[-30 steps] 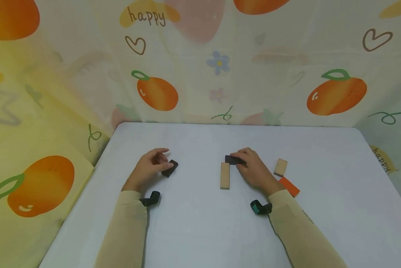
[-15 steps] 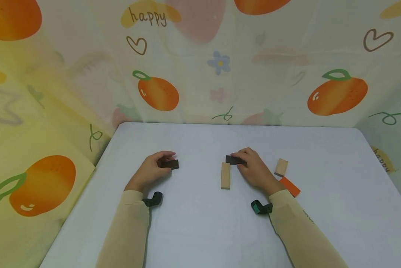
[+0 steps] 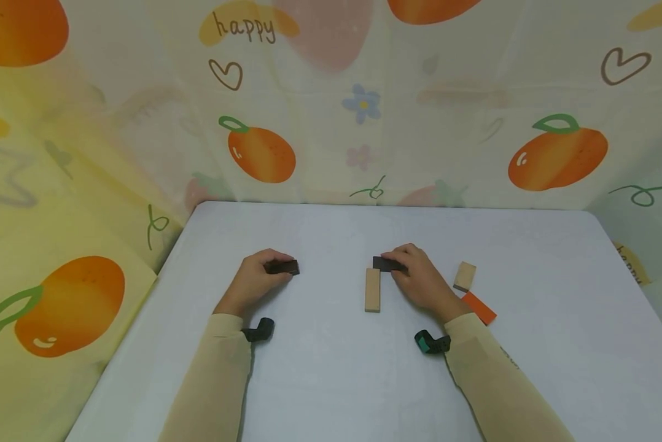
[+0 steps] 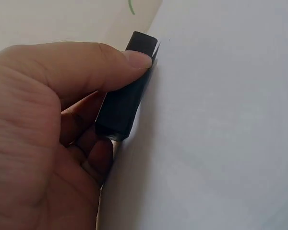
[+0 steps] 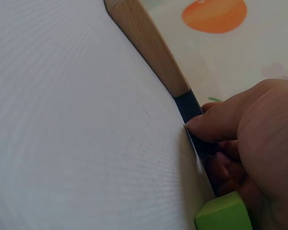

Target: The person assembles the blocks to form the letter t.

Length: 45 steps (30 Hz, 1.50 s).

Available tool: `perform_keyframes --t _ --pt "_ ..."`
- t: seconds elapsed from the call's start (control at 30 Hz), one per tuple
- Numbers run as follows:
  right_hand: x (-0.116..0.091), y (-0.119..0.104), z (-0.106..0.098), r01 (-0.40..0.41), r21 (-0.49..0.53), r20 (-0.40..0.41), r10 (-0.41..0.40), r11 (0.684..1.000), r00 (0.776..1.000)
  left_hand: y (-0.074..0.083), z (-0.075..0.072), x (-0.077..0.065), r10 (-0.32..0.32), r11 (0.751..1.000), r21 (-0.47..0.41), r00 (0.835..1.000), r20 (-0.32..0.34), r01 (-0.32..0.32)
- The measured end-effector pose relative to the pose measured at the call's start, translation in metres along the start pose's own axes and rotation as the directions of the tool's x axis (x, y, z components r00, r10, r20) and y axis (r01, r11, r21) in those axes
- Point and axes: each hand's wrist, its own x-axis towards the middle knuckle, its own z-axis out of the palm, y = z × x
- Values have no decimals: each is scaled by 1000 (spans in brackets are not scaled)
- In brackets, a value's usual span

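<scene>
- White tabletop (image 3: 320, 380) bears long wooden block (image 3: 372, 290).
- Left of it, left hand (image 3: 252, 278) pinches black block (image 3: 284, 267).
- Right hand (image 3: 419, 276) pinches second black block (image 3: 383, 264), apparently touching wooden block's far end.

Ahead of you hangs a pale backdrop (image 3: 447, 156) printed with oranges (image 3: 261, 155), a blue flower (image 3: 363, 105) and the word "happy" (image 3: 244, 28). Your white worktop (image 3: 331, 368) stands before it, its far corners rounded. The backdrop looks yellow on your left, greyer on your right, in soft light.
</scene>
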Motion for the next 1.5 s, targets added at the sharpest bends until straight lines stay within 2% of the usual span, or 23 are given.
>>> perform_keyframes --t 0.23,0.4,0.6,1.0,1.33,1.5 --pt "0 2 1 1 1 2 -1 1000 1000 1 8 4 4 994 -106 1000 -19 -6" --pt "0 3 0 7 11 3 -7 1000 1000 5 17 7 27 985 -170 998 -51 -36" --pt "0 3 0 4 16 -3 -4 1000 1000 12 33 10 29 977 -206 996 -88 -47" --pt "0 3 0 9 24 -4 -9 1000 1000 23 59 16 70 979 -185 994 -79 -83" --pt "1 3 0 3 14 0 -3 1000 1000 38 73 23 113 989 -99 994 -2 -113" --pt "0 4 0 11 13 -3 -11 1000 1000 41 80 26 126 991 -50 992 8 -126"
